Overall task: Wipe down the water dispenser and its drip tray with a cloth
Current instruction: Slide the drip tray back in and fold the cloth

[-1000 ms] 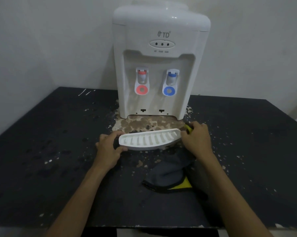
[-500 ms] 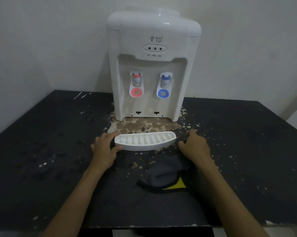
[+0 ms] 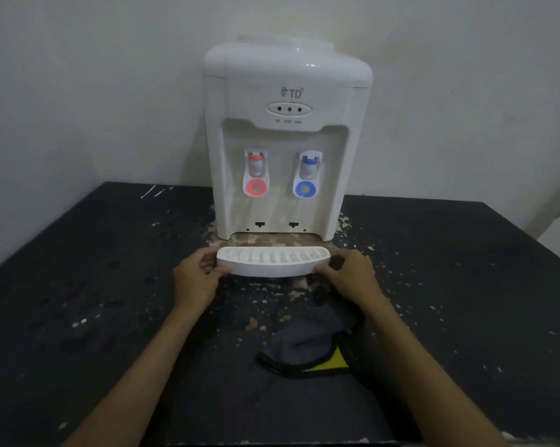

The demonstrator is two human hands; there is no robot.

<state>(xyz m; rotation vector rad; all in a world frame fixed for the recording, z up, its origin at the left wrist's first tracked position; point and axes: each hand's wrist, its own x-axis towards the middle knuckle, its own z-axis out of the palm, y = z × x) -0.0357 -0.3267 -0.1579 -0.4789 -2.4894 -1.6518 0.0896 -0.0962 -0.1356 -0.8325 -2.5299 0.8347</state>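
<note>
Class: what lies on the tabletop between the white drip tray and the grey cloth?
Head view: only bare black tabletop, flecked with pale chips, separates the drip tray from the cloth.

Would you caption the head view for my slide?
Left hand and right hand hold the drip tray before the water dispenser, cloth lying nearby.

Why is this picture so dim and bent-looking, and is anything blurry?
Head view: dim, flat light, so the grey cloth nearly melts into the black table. Head view: one small glare spot on the dispenser top. Head view: the wide lens splays the table edges and stretches the forearms. The tray and the left hand and right hand gripping it look slightly soft.
</note>
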